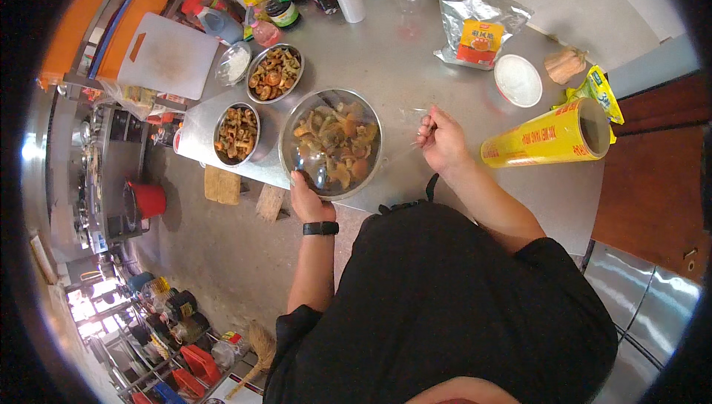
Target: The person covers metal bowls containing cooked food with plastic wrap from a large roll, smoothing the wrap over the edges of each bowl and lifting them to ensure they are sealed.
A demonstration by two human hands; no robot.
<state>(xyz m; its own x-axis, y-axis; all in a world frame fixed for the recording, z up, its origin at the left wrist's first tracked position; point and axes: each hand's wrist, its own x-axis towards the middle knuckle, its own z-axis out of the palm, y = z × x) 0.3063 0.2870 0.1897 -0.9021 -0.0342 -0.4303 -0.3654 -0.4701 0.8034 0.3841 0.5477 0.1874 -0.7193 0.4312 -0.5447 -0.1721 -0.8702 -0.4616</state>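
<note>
A large round metal bowl [331,144] of mushrooms in liquid sits near the table's front edge, with clear film that appears to lie over it. My left hand [311,199] rests against the bowl's near left rim, a black band on its wrist. To the right of the bowl, my right hand [440,140] pinches a bunched piece of clear plastic film [410,147] that stretches back towards the rim. A large yellow roll of cling film [542,136] lies to the right of that hand. Two smaller metal bowls of mushrooms [237,134], [275,74] stand at the left.
A white cutting board [168,55] and a small bowl of white stuff [233,64] are at the left. Bottles [278,6] and jars line the back. A silver pouch [479,34], a white bowl [518,81] and a squash piece [564,64] stand back right.
</note>
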